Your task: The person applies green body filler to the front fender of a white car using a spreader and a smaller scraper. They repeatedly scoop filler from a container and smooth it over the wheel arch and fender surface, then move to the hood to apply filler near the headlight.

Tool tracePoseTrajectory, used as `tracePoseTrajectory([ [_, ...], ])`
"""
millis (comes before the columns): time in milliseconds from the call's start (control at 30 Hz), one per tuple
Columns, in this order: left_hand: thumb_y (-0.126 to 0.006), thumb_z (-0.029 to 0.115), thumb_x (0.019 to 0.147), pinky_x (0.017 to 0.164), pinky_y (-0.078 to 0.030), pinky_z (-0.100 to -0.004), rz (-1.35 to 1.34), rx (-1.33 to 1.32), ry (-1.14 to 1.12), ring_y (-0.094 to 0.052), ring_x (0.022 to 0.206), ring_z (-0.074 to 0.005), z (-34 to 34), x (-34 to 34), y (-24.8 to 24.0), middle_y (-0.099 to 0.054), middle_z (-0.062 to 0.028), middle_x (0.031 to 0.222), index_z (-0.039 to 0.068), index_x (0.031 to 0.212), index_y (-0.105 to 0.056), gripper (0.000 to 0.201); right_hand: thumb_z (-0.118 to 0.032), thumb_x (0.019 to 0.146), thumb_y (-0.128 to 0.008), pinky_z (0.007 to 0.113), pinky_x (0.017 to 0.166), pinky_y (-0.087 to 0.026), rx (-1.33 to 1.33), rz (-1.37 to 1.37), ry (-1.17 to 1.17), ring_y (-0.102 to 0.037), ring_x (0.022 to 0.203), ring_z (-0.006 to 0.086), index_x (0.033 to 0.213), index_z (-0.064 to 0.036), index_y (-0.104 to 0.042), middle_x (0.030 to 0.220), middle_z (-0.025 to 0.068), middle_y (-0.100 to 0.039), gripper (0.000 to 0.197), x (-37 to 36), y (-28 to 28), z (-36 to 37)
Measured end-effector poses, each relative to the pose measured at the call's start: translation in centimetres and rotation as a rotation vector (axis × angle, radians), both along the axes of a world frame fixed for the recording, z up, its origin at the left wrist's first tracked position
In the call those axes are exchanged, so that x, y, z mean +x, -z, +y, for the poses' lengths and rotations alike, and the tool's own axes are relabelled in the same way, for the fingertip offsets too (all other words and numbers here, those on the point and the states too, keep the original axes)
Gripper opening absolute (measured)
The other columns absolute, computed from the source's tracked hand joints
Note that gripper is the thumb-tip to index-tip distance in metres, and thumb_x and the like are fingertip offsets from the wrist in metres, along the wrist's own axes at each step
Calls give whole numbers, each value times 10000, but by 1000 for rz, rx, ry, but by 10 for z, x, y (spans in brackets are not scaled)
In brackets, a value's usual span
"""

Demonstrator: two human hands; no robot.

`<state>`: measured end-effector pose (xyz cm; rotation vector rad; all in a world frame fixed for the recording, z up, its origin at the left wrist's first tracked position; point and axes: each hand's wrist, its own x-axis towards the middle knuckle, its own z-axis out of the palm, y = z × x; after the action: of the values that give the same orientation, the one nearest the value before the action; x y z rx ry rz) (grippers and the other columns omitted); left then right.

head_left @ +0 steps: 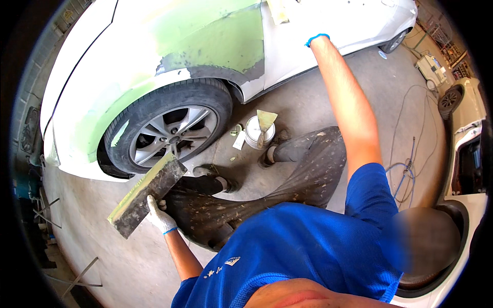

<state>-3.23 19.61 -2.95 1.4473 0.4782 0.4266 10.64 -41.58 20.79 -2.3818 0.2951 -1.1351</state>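
Observation:
My left hand, in a white glove with a blue cuff, grips a rectangular putty board. Yellow-green putty runs along the board's far edge, and dark residue covers its face. My right arm stretches up to the white car's door. The right hand, gloved in white, almost melts into the bright panel, so its fingers are hard to make out. A pale yellow-green putty spreader shows at its fingers and seems held there. Green filler and grey patches cover the car's fender above the front wheel.
A putty can stands on the floor beside the wheel, a putty-coated scraper lying across it. Small items lie next to the can. A dark stained cloth drapes over my legs. Blue hose and cables lie at right, near another white car.

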Motion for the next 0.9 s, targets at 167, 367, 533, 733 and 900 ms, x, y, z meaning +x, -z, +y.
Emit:
tracePoseTrajectory([
  [167,-762,368,907,532,-380,-237,1,39,19,-506,588,-97,0,-1,-1,-634,-28,763,14,925,-710,359,-217,991,-608,341,728,-550,0,12,8,-651,849,149,1249,27,-630,1002,52,-674,356,-6,3,-2],
  [367,-760,379,908,535,-385,-243,-1,50,14,-514,597,-97,2,-5,-5,-637,-25,763,23,919,-712,359,-210,989,-611,337,730,-551,9,25,3,-652,851,149,1256,29,-625,1012,55,-672,359,-4,8,-1],
  [533,-757,369,912,541,-383,-240,-19,12,33,-516,596,-98,-4,-2,-4,-629,-20,751,37,916,-705,336,-204,986,-613,334,732,-552,-7,36,4,-652,852,148,1261,31,-621,1020,57,-671,361,-5,5,0],
  [733,-746,362,920,538,-362,-233,-44,26,37,-508,587,-89,-7,-3,-7,-620,-19,717,43,907,-706,322,-197,984,-615,331,734,-553,-14,53,2,-652,854,148,1268,32,-616,1030,60,-669,365,4,5,2],
  [900,-743,357,920,529,-351,-228,-25,20,26,-510,591,-86,2,0,4,-626,-21,722,36,935,-707,323,-191,982,-617,328,736,-553,-14,60,1,-652,855,148,1273,34,-612,1038,62,-668,368,6,4,5],
])
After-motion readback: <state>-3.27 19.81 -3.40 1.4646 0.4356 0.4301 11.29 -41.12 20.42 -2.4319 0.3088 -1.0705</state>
